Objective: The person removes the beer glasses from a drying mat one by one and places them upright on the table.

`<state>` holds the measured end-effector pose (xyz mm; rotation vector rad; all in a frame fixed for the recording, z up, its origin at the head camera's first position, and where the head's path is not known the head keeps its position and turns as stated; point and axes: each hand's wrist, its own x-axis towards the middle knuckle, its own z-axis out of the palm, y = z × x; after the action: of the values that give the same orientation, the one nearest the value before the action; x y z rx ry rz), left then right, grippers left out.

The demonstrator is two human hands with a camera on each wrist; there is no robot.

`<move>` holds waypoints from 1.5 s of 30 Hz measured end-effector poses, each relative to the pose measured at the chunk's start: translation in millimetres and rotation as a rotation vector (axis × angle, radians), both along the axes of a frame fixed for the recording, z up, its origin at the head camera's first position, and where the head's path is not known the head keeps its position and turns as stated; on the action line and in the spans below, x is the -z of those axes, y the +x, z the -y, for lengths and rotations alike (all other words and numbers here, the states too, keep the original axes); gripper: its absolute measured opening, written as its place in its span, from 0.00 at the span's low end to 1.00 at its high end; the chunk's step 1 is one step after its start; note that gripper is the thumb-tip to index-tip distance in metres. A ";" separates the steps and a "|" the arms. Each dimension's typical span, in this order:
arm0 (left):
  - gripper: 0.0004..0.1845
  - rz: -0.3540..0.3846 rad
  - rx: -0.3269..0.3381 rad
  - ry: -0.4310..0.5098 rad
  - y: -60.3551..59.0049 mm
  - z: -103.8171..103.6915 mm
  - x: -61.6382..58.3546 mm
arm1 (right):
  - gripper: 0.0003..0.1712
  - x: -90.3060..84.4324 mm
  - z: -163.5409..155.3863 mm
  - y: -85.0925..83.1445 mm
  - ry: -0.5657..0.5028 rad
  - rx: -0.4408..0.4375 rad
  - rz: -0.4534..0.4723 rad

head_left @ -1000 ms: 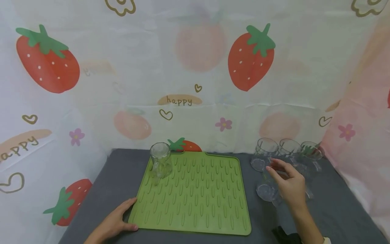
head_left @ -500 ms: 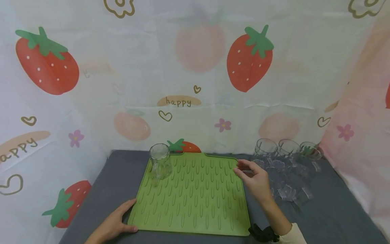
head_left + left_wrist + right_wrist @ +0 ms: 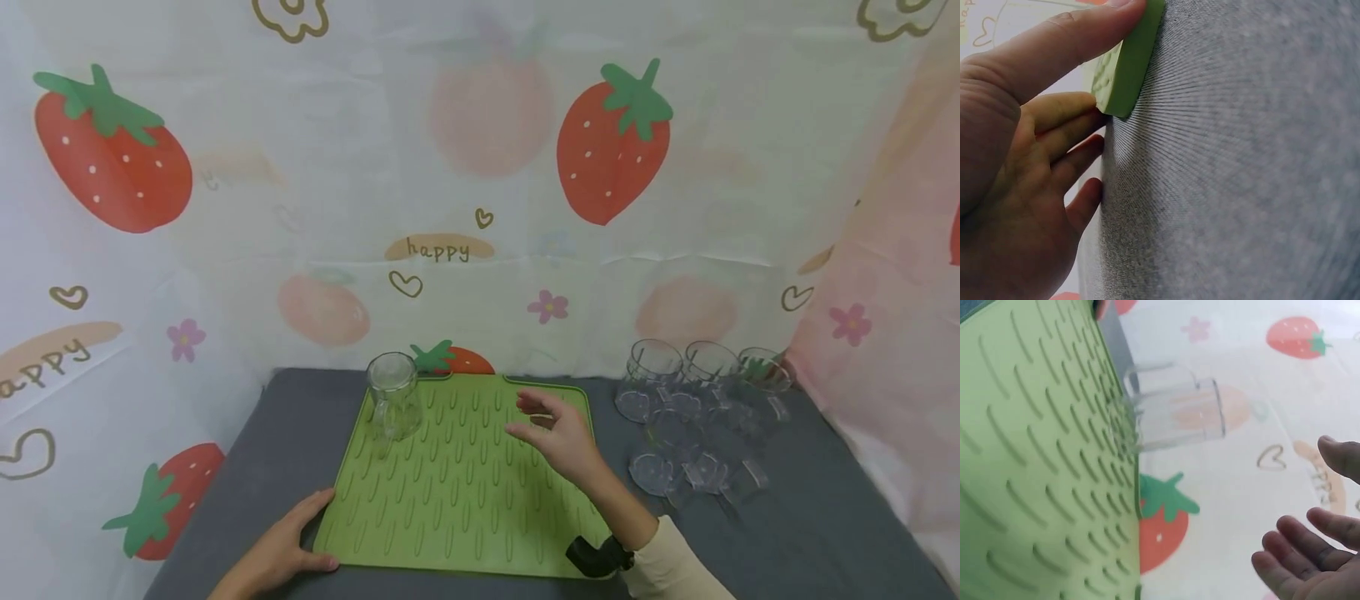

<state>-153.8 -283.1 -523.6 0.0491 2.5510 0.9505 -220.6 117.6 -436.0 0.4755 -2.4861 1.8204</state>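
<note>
Fingers, right: those of the right hand (image 3: 558, 437) were spread and loosely bent, holding nothing, hovering over the right half of the green ridged drying mat (image 3: 465, 508).
Fingers, left: the left hand (image 3: 281, 550) lay flat on the grey table cover (image 3: 247, 467), thumb on top of the mat's near-left corner and fingers straight against its edge; nothing was gripped.
On the mat: one clear glass mug (image 3: 393, 398) stood at the far-left corner, handle toward me; whether it stood rim up or rim down I could not tell.
Off the mat: a cluster of clear glass mugs (image 3: 693, 412) sat on the cover to the right, well apart from the right hand; some stood, others lay tipped over.
Progress, as I judged it: one mug was placed and the whole cluster was left, so the work looked barely started.
Backdrop: a strawberry-print cloth (image 3: 480, 167) hung behind and at both sides.
</note>
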 end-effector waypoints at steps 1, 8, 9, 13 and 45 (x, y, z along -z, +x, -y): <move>0.56 0.001 -0.001 -0.003 0.2 -0.5 0.3 | 0.31 -0.3 3.8 0.1 -0.001 -0.011 0.004; 0.56 0.010 -0.016 -0.021 1.1 -4.6 0.5 | 0.29 1.5 32.7 -4.9 -0.018 -0.041 0.013; 0.56 0.012 -0.016 -0.021 0.7 -5.2 0.2 | 0.29 3.3 36.9 -6.3 -0.019 -0.049 0.019; 0.57 0.018 -0.017 -0.024 0.1 -7.1 -0.7 | 0.28 13.1 55.3 -11.6 -0.023 -0.101 0.060; 0.55 0.011 0.024 0.046 0.6 -1.9 3.5 | 0.22 61.5 171.1 -20.6 -0.174 -0.161 0.099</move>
<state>-153.2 -281.2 -527.1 0.0879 2.5131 0.9979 -241.2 -53.6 -497.6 0.6069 -2.3827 2.1473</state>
